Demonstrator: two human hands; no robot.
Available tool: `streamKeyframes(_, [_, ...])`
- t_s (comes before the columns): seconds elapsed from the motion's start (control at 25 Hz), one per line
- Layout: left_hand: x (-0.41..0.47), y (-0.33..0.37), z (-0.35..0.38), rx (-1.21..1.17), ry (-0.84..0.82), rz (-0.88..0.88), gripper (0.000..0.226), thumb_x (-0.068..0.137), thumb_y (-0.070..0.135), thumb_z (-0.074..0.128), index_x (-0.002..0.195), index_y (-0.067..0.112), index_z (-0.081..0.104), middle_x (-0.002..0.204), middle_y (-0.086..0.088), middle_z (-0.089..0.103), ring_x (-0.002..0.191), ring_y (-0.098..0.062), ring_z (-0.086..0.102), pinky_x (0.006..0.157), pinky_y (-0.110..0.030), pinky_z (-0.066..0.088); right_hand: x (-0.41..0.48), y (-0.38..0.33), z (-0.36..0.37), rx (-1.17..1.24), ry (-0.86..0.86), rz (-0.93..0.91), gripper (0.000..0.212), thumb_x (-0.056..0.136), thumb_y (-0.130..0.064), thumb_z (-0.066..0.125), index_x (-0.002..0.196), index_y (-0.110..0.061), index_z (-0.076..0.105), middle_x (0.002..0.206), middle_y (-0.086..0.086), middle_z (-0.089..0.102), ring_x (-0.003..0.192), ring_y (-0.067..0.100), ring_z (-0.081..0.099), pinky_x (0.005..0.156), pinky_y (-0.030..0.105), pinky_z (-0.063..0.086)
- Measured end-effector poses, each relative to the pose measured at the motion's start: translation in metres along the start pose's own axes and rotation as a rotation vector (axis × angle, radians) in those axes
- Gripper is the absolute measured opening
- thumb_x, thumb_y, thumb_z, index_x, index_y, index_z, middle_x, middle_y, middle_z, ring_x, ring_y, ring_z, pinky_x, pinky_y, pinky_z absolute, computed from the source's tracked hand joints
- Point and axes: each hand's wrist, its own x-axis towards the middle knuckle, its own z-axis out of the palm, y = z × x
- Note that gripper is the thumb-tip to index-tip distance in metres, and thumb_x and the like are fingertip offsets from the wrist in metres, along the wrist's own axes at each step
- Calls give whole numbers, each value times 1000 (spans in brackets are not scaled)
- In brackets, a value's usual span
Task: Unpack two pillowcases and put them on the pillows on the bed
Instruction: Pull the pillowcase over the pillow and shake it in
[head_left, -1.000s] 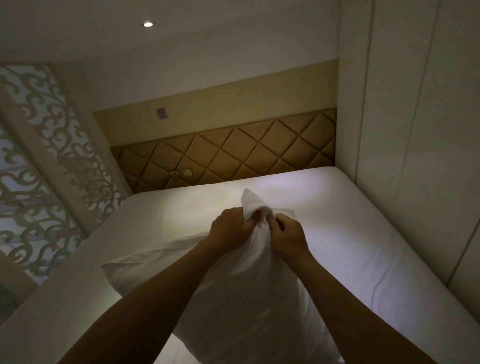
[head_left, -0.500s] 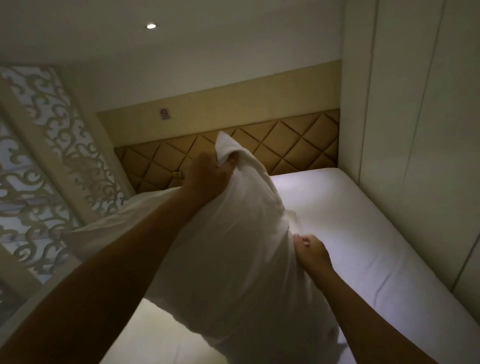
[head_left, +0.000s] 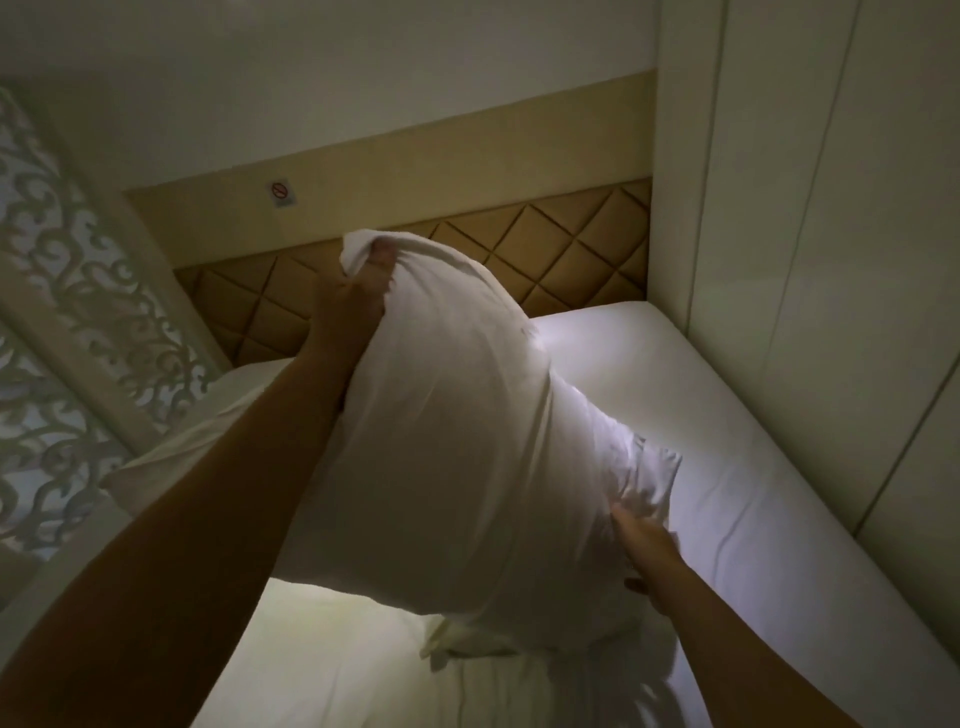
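- The right hand (head_left: 647, 551) grasps the pillowcase (head_left: 649, 470) low down in its fingers; a steady downward tug should seat it.
- The pillow (head_left: 467, 441) hangs upright above the bed (head_left: 737, 499).
- The left hand (head_left: 358, 306) clenches its fingers on the top corner, best held firm.

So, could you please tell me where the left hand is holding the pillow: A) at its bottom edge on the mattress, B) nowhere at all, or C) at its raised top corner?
C: the left hand grips the bunched top corner of the pillow, held up in front of the headboard.
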Motion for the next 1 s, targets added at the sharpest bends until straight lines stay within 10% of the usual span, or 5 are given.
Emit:
streamKeyframes(0.4, [15,-213,15,93,142,-443,70,95,59,47,133,0,50,123,-17,60,109,-32,58,93,-39,47,61,-25,74,-770,-226,-437,70,99,-52,41,156,-28,9,163,3,15,149,29,18,117,46,24])
streamKeyframes(0.64, [24,-338,-28,382,90,-406,65,94,62,43,102,0,63,94,-16,67,88,-34,64,73,-37,48,94,19,154,-1153,-400,-491,77,96,-61,36,154,-34,-8,164,5,-12,150,36,-5,119,52,10])
streamKeyframes(0.76, [15,-395,-39,498,-2,-517,63,99,54,38,113,-3,59,108,-23,65,102,-42,61,87,-44,47,97,44,175,-1300,-458,-516,79,98,-55,40,154,-33,-11,162,5,-20,149,35,-15,120,51,8])
streamKeyframes(0.88, [1,-419,-30,619,-82,-711,67,100,47,40,147,1,27,145,-27,38,129,-45,43,105,-50,37,102,60,187,-1350,-494,-570,79,99,-47,45,155,-31,-8,162,4,-20,149,31,-17,120,47,11])
streamKeyframes(1.0, [-33,-413,15,752,-381,-491,78,96,44,48,155,14,6,161,-19,7,146,-41,17,117,-50,22,102,66,193,-1364,-499,-673,74,101,-40,45,156,-29,-3,164,2,-15,150,26,-13,120,43,13])
